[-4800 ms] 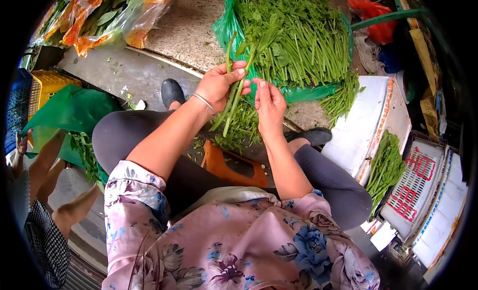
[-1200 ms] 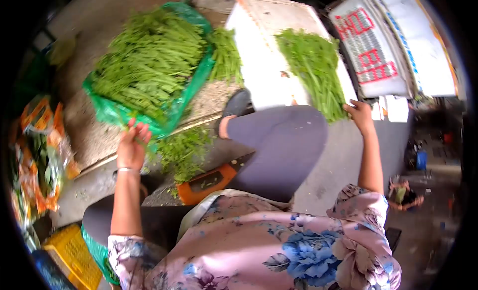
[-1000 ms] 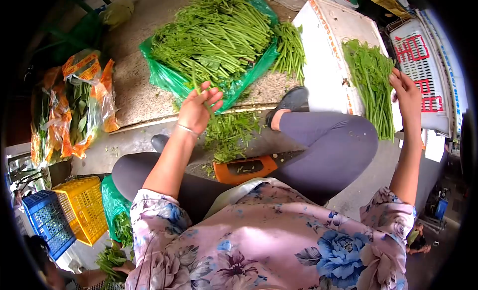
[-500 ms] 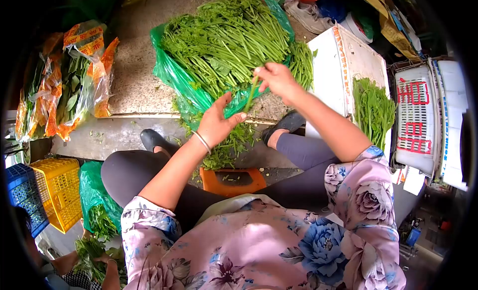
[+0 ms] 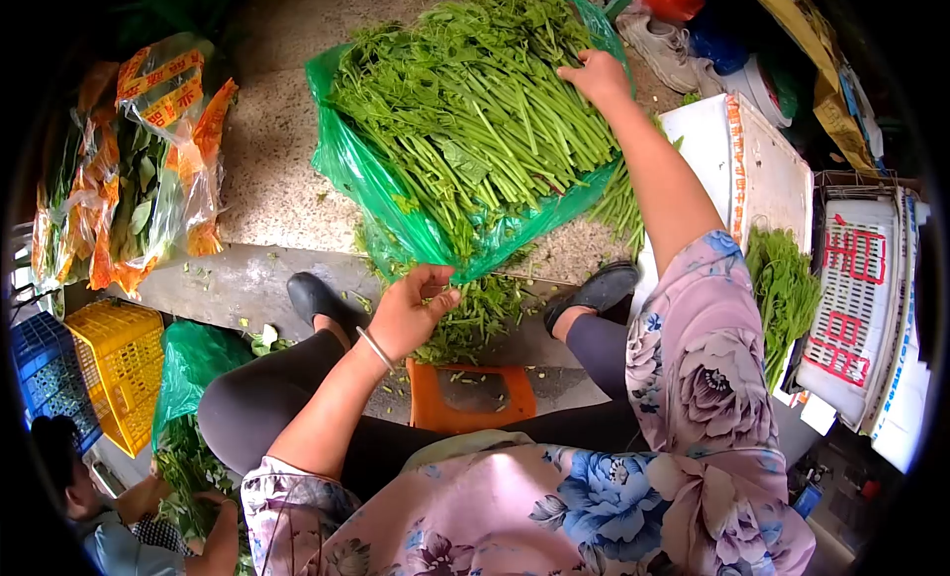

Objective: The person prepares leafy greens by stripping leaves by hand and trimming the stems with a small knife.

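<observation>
A large heap of green leafy stems (image 5: 495,111) lies on a green plastic bag (image 5: 371,170) spread on the stone step. My right hand (image 5: 599,78) reaches to the heap's upper right side, thumb and fingers closed at the stems; what they grip is too small to name. Near the bag's front edge is my left hand (image 5: 416,304), its fingers curled together and nothing clear between them. Below it, loose trimmings (image 5: 475,324) lie on the floor between my feet.
An orange stool (image 5: 426,403) is between my legs. White foam box (image 5: 782,170) and a bunch of greens (image 5: 782,289) are at right, beside a white crate (image 5: 849,289). Orange-printed bags (image 5: 168,131), a yellow crate (image 5: 119,368) and another person (image 5: 119,536) holding greens are left.
My right hand has moved from near my left hand up to the heap's right side. The stem between my hands no longer shows. My left hand has lowered slightly, its fingers more curled.
</observation>
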A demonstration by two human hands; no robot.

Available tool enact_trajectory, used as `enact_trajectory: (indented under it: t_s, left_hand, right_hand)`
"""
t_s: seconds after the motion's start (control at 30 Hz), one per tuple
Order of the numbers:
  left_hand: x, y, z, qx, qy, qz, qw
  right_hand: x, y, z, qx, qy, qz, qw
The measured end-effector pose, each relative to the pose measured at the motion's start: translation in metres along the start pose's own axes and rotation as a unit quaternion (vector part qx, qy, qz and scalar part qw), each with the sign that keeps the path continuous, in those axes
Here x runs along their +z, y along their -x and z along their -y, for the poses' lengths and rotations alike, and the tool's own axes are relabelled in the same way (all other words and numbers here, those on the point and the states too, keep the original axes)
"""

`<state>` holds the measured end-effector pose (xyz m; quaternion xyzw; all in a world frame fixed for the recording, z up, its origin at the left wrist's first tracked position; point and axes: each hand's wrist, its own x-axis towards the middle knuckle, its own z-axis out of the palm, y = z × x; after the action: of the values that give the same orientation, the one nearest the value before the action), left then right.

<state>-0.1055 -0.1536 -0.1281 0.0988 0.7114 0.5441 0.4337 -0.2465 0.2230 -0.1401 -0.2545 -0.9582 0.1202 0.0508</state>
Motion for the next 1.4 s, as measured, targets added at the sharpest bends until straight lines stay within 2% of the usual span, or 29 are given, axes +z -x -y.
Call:
enact_trajectory:
  t_s: [0.07, 0.1, 0.17, 0.27, 0.37, 0.4, 0.47, 0.53, 0.6, 0.67, 0.73, 0.8, 0.87, 0.93, 1.0, 1.07, 1.13, 1.17, 1.2, 1.33, 1.4]
  left_hand:
    - [-0.004, -0.002, 0.002, 0.001, -0.016, -0.002, 1.000]
    - [-0.005, -0.003, 0.002, -0.001, -0.012, -0.005, 1.000]
    - [-0.007, -0.001, 0.001, 0.029, -0.032, -0.019, 0.999]
    - [-0.009, 0.004, -0.006, 0.013, -0.024, -0.017, 0.999]
    - [-0.010, 0.006, -0.004, 0.026, -0.021, -0.010, 0.999]
    - [-0.009, 0.007, -0.003, 0.032, -0.017, -0.011, 0.999]
    - [-0.008, 0.008, -0.001, 0.038, -0.013, -0.013, 0.999]
    - [-0.006, 0.011, -0.002, 0.051, 0.008, -0.021, 0.998]
    - [-0.006, 0.013, -0.003, 0.052, -0.006, -0.027, 0.998]
    - [-0.007, 0.013, -0.002, 0.060, 0.020, -0.039, 0.997]
    - [-0.012, 0.014, -0.001, 0.040, 0.053, -0.056, 0.996]
    - [-0.017, 0.002, 0.013, 0.107, 0.100, -0.134, 0.980]
    - [-0.019, 0.013, -0.005, 0.137, 0.164, -0.184, 0.959]
    - [-0.023, 0.015, -0.008, 0.144, 0.154, -0.185, 0.960]
    - [-0.019, 0.019, -0.004, 0.097, 0.155, -0.167, 0.969]
    - [-0.023, 0.012, 0.013, 0.069, 0.155, -0.144, 0.975]
    - [-0.021, -0.003, 0.039, 0.069, 0.045, -0.152, 0.985]
    - [-0.022, -0.002, 0.040, 0.064, 0.063, -0.156, 0.984]
    - [-0.022, 0.001, 0.042, 0.050, 0.105, -0.161, 0.980]
    - [-0.022, 0.008, 0.038, 0.017, 0.107, -0.174, 0.979]
    - [-0.023, 0.003, 0.045, -0.005, 0.181, -0.145, 0.973]
  right_hand:
    - [0.004, -0.005, 0.012, 0.056, 0.076, 0.045, 0.995]
    - [0.008, -0.010, 0.009, 0.038, 0.108, 0.050, 0.992]
    - [0.005, -0.018, 0.000, 0.028, 0.089, 0.054, 0.994]
    - [-0.012, -0.033, -0.013, -0.006, 0.057, 0.046, 0.997]
    - [-0.045, -0.034, -0.011, 0.006, -0.193, 0.061, 0.979]
    - [-0.059, -0.031, -0.006, 0.002, -0.188, 0.057, 0.980]
    - [-0.088, -0.022, 0.007, -0.047, -0.277, 0.096, 0.955]
    - [-0.117, -0.003, 0.029, -0.049, -0.277, 0.094, 0.955]
    - [-0.136, 0.015, 0.053, -0.048, -0.358, 0.149, 0.920]
    - [-0.138, 0.025, 0.071, -0.062, -0.368, 0.168, 0.912]
    - [-0.128, 0.049, 0.089, -0.050, -0.465, 0.210, 0.859]
    - [-0.105, 0.081, 0.106, -0.040, -0.482, 0.267, 0.833]
    - [-0.072, 0.120, 0.123, -0.011, -0.513, 0.317, 0.797]
    - [-0.041, 0.162, 0.139, 0.006, -0.537, 0.340, 0.772]
    - [-0.009, 0.191, 0.145, 0.060, -0.580, 0.394, 0.710]
    - [0.013, 0.221, 0.154, 0.082, -0.613, 0.387, 0.684]
    - [0.027, 0.240, 0.154, 0.143, -0.624, 0.371, 0.672]
    - [0.033, 0.245, 0.153, 0.173, -0.649, 0.370, 0.642]
    - [0.037, 0.250, 0.152, 0.181, -0.657, 0.343, 0.647]
    - [0.047, 0.263, 0.144, 0.205, -0.658, 0.276, 0.670]
    - [0.055, 0.265, 0.139, 0.247, -0.659, 0.246, 0.666]
